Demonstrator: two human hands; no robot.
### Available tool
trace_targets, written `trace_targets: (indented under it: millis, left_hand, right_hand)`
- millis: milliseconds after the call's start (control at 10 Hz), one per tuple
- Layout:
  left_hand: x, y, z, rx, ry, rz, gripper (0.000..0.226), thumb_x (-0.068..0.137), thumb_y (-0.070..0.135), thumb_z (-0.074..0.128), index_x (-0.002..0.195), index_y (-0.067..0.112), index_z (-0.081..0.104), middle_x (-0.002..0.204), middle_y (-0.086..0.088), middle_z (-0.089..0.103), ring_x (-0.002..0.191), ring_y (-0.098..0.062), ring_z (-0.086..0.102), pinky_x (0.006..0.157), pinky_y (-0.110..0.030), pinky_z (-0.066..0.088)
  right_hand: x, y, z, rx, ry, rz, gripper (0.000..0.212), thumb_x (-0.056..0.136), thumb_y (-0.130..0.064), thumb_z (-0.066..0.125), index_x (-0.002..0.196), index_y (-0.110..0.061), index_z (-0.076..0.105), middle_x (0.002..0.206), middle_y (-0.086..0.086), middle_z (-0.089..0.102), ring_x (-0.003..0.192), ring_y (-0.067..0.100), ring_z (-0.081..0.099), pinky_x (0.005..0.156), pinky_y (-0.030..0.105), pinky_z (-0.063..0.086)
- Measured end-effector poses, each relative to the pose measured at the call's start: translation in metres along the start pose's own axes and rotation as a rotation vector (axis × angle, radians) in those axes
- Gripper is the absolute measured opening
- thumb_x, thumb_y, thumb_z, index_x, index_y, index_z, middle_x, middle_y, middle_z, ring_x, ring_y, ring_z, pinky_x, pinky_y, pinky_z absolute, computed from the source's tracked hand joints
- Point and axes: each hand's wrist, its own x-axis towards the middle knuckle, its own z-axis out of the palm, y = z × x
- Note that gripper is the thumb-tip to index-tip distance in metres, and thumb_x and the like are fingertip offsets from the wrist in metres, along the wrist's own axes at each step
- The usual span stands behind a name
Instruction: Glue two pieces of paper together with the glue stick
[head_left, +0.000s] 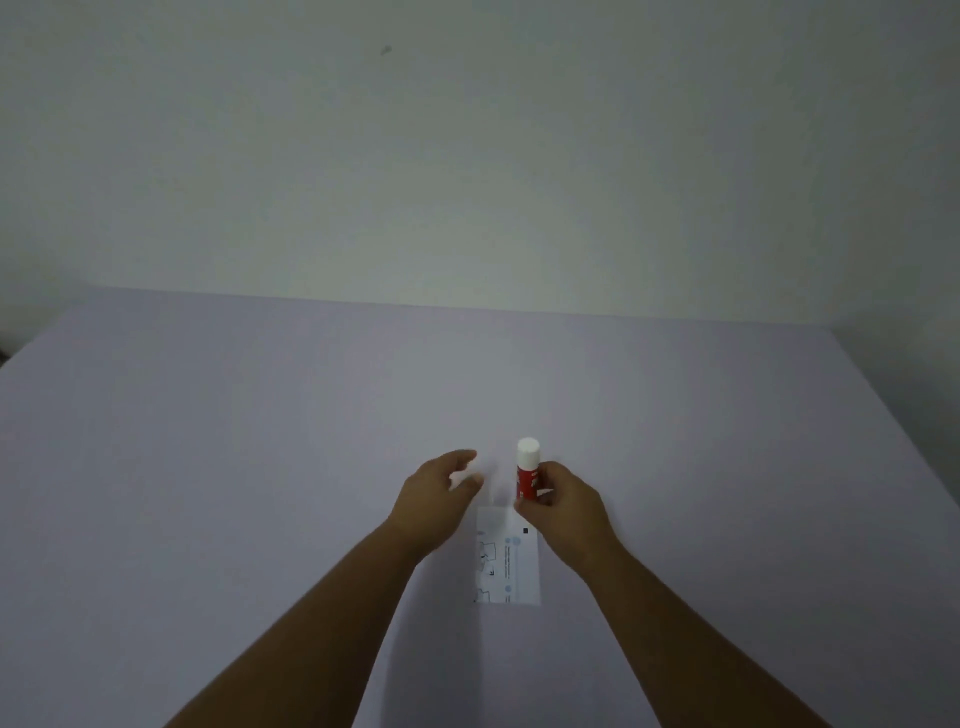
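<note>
My right hand grips the red body of a glue stick, held upright with its white cap on top. To its left my left hand hovers with fingers apart and curved, holding nothing. A small white printed paper with line drawings and text lies flat on the table between my forearms, just below both hands. Its upper right corner is covered by my right hand. I can make out only one paper; a second piece is not distinguishable.
The table is a plain pale lilac surface that runs back to a bare light wall. Its left and right edges slant inward towards the far side.
</note>
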Motion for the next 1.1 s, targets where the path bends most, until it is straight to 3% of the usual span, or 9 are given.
trace_targets:
  millis: [100,200,300,500,900,1000,1100]
  left_hand:
    - [0.004,-0.024,0.013,0.281,0.009,0.032,0.043,0.093,0.032,0.047,0.134,0.021,0.042,0.142,-0.005,0.045,0.129,-0.024,0.039,0.109,-0.039,0.03]
    - [0.006,-0.039,0.022,0.4,0.017,0.036,0.046,0.093,0.031,0.044,0.138,0.021,0.036,0.146,-0.004,0.04,0.132,-0.025,0.033,0.109,-0.039,0.029]
    - [0.006,-0.045,0.027,0.478,0.043,0.056,0.047,0.094,0.032,0.04,0.139,0.021,0.033,0.147,-0.002,0.037,0.133,-0.024,0.03,0.108,-0.039,0.031]
    - [0.01,-0.047,0.03,0.541,0.055,0.072,0.047,0.094,0.034,0.038,0.139,0.02,0.034,0.147,-0.002,0.038,0.132,-0.023,0.032,0.106,-0.037,0.032]
    - [0.013,-0.042,0.033,0.556,0.049,0.05,0.048,0.095,0.036,0.035,0.139,0.018,0.032,0.147,-0.003,0.038,0.133,-0.023,0.031,0.108,-0.038,0.031]
    - [0.012,-0.039,0.03,0.538,0.053,0.045,0.048,0.095,0.036,0.035,0.139,0.018,0.032,0.147,-0.003,0.038,0.133,-0.023,0.032,0.108,-0.038,0.032]
    - [0.012,-0.04,0.03,0.545,0.053,0.058,0.048,0.095,0.036,0.034,0.139,0.019,0.031,0.147,-0.003,0.037,0.133,-0.023,0.031,0.108,-0.038,0.032]
  right_hand:
    - [0.017,0.012,0.009,-0.058,0.062,-0.01,0.02,0.079,-0.018,0.067,0.096,-0.015,0.058,0.088,0.0,0.062,0.069,0.006,0.056,0.045,0.005,0.04]
    - [0.027,0.021,0.019,-0.096,0.103,-0.014,0.016,0.078,-0.017,0.068,0.086,-0.02,0.055,0.082,-0.004,0.06,0.069,0.007,0.054,0.047,0.009,0.037]
    - [0.032,0.027,0.027,-0.089,0.121,-0.029,0.019,0.078,-0.016,0.067,0.079,-0.025,0.05,0.073,-0.01,0.055,0.064,-0.001,0.051,0.048,0.009,0.038]
    - [0.038,0.032,0.034,-0.07,0.128,-0.033,0.018,0.079,-0.015,0.066,0.078,-0.024,0.05,0.071,-0.009,0.056,0.067,0.008,0.054,0.055,0.013,0.036]
    - [0.036,0.032,0.033,-0.003,0.126,-0.007,0.024,0.075,-0.014,0.07,0.094,-0.022,0.057,0.087,-0.007,0.062,0.076,0.002,0.056,0.061,0.004,0.036]
    - [0.031,0.027,0.028,0.036,0.15,0.03,0.036,0.076,-0.004,0.066,0.109,-0.017,0.057,0.107,0.001,0.063,0.093,0.017,0.057,0.077,0.019,0.046]
    - [0.029,0.006,0.009,0.161,0.409,0.041,0.044,0.075,0.006,0.059,0.115,-0.013,0.054,0.109,0.008,0.061,0.089,0.021,0.055,0.074,0.023,0.044]
